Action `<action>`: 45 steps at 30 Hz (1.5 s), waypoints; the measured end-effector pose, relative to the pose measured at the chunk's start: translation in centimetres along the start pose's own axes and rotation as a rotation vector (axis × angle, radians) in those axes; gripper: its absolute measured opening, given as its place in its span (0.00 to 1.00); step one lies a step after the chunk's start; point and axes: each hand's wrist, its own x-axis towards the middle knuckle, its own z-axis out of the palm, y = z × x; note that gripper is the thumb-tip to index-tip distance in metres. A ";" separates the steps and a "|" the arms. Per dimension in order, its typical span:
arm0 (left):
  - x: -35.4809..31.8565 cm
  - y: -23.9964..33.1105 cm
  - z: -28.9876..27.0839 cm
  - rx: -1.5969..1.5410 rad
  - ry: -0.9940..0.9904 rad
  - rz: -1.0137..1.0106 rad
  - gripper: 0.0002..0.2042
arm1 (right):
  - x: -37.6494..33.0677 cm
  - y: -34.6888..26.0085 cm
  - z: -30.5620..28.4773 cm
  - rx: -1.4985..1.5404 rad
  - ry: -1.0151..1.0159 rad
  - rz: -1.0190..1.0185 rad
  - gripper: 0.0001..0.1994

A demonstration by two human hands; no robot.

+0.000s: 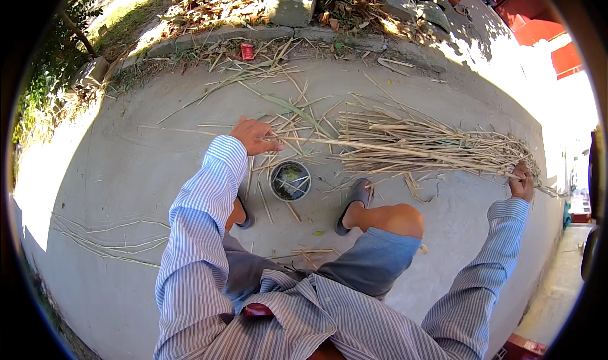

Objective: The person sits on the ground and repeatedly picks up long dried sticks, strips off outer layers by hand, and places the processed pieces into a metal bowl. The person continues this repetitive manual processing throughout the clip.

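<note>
A long dry stalk (361, 146) runs level across the middle of the picture. My left hand (255, 136) is closed around its thinner part, left of centre, and the thin tip sticks out beyond the hand to the left. Far to the right, my right hand (522, 181) is closed on the thick end of the stalk, beside the root ends of a pile of dry stalks (405, 132). The pile lies on the concrete ground, tips toward the centre. Between my feet stands a small round bucket (272, 184) with dark water, green bits and short stalk pieces in it.
Cut stalk pieces (288, 116) are strewn over the concrete ahead. Several thin stalks (107, 243) lie at the left. A low curb (221, 35) with dry leaves and a red packet (247, 51) borders the far side. My sandals (356, 201) flank the bucket.
</note>
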 end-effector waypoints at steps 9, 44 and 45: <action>-0.7 2.3 -3.2 -0.600 0.249 0.050 0.11 | -0.8 8.6 4.9 -0.767 0.229 -0.315 0.43; -1.1 1.5 -8.0 -0.641 0.318 0.029 0.13 | 5.0 34.1 9.4 -0.574 0.079 -0.386 0.10; -1.0 1.4 -8.0 -0.622 0.356 0.018 0.12 | 4.7 34.8 9.7 -0.580 0.036 -0.344 0.10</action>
